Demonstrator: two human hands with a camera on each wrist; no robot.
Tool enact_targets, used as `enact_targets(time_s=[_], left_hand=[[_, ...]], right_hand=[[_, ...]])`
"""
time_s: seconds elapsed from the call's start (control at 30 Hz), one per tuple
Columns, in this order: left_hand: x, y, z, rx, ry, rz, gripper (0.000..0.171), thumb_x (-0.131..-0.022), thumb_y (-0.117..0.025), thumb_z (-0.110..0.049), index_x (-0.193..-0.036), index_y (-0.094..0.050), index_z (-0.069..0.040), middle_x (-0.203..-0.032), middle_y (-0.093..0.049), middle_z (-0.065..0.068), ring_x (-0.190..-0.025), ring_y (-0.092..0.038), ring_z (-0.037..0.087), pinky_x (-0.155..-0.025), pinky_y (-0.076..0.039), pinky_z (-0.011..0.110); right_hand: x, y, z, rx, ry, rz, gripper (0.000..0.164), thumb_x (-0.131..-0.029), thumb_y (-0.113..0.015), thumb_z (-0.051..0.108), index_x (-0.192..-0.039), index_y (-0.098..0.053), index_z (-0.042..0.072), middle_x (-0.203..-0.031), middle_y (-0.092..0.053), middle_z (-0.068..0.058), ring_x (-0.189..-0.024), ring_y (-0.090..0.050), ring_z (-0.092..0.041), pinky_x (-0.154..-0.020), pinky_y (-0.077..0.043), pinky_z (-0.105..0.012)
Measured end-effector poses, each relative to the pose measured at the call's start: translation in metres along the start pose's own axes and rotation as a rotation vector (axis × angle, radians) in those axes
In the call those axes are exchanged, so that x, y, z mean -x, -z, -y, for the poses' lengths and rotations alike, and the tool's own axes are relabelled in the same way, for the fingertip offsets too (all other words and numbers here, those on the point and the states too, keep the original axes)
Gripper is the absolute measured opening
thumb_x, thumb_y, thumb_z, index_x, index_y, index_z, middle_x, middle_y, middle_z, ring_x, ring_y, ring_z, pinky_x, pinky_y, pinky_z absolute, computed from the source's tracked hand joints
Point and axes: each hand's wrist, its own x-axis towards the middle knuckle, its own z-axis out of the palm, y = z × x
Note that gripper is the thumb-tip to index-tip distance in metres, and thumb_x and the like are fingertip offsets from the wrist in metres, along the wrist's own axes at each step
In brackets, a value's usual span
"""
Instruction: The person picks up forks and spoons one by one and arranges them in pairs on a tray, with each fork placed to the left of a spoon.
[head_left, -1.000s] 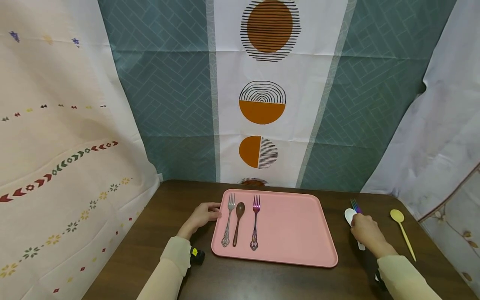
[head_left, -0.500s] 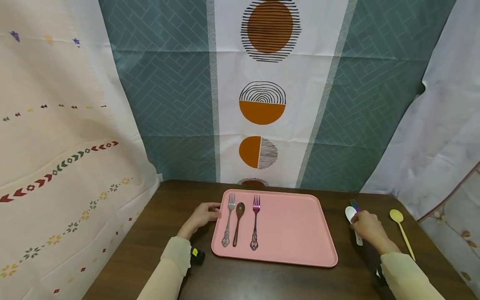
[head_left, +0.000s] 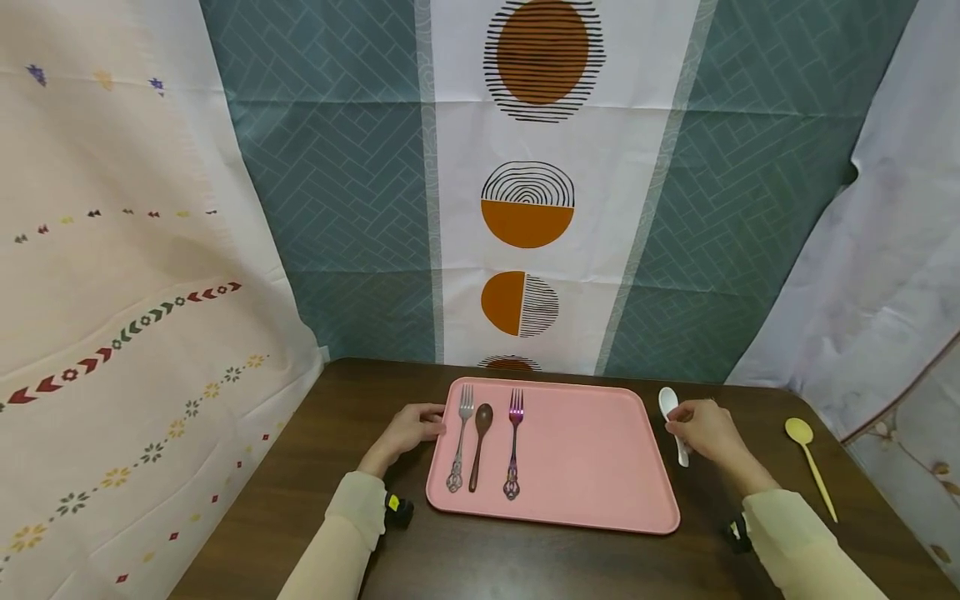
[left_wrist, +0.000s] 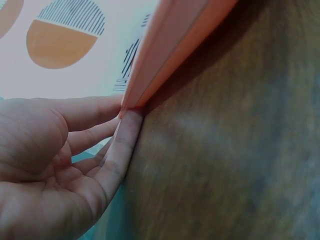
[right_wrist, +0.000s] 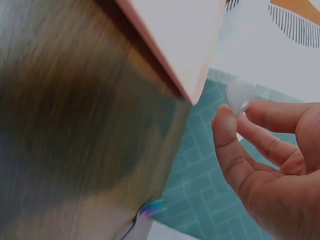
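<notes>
My left hand (head_left: pixel 405 432) pinches the left rim of a pink tray (head_left: pixel 585 450); in the left wrist view, thumb and fingers meet at the tray's edge (left_wrist: pixel 145 85). On the tray's left part lie a silver fork (head_left: pixel 460 437), a dark brown wooden spoon (head_left: pixel 480 442) and a purple fork (head_left: pixel 513 442). Just right of the tray, my right hand (head_left: pixel 708 429) holds a white spoon (head_left: pixel 667 402) between thumb and fingers. The right wrist view shows the bowl of this white spoon (right_wrist: pixel 240 94) raised off the table.
A yellow spoon (head_left: pixel 808 467) lies at the right of the brown table (head_left: pixel 555 562). An iridescent fork (right_wrist: pixel 150 209) rests on the table in the right wrist view; my right hand hides it in the head view. Patterned curtains (head_left: pixel 345 208) stand behind the table.
My right hand has lifted the white spoon and moved left with it toward the tray, away from the iridescent fork. The left hand has stayed at the tray's rim.
</notes>
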Motion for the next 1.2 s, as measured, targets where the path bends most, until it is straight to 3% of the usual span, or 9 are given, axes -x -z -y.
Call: enact_targets(time_s=[0.3, 0.6, 0.77, 1.2], left_hand=[[0.001, -0.001, -0.002, -0.025, 0.021, -0.010, 0.045, -0.097, -0.072, -0.009, -0.139, -0.062, 0.004, -0.109, -0.071, 0.012, -0.095, -0.069, 0.021, -0.091, -0.059, 0.043], [0.000, -0.001, -0.002, -0.025, 0.013, -0.026, 0.044, -0.096, -0.073, -0.007, -0.137, -0.063, 0.005, -0.107, -0.071, 0.011, -0.094, -0.069, 0.022, -0.089, -0.060, 0.042], [-0.001, -0.003, -0.001, 0.002, 0.005, -0.011, 0.045, -0.096, -0.071, -0.006, -0.138, -0.062, 0.007, -0.108, -0.070, 0.013, -0.094, -0.069, 0.022, -0.088, -0.060, 0.041], [-0.002, -0.002, 0.000, -0.030, 0.015, -0.020, 0.045, -0.096, -0.071, -0.007, -0.139, -0.062, 0.004, -0.107, -0.071, 0.011, -0.093, -0.068, 0.021, -0.088, -0.060, 0.041]], right_hand=[[-0.003, -0.018, 0.015, -0.038, -0.024, 0.066, 0.016, -0.089, -0.073, 0.005, -0.097, -0.073, -0.009, -0.075, -0.071, -0.007, -0.052, -0.062, -0.016, -0.050, -0.054, -0.030], [-0.010, -0.034, 0.033, -0.073, -0.025, 0.079, 0.017, -0.088, -0.070, 0.002, -0.100, -0.073, -0.009, -0.069, -0.064, -0.006, -0.051, -0.060, -0.015, -0.049, -0.055, -0.030], [-0.012, -0.043, 0.043, -0.077, -0.019, 0.093, 0.015, -0.089, -0.071, 0.002, -0.099, -0.073, -0.009, -0.071, -0.067, -0.007, -0.053, -0.061, -0.015, -0.050, -0.055, -0.030], [-0.015, -0.062, 0.064, -0.093, -0.006, 0.127, 0.009, -0.088, -0.071, -0.001, -0.094, -0.073, -0.008, -0.064, -0.065, -0.006, -0.048, -0.061, -0.014, -0.048, -0.053, -0.027]])
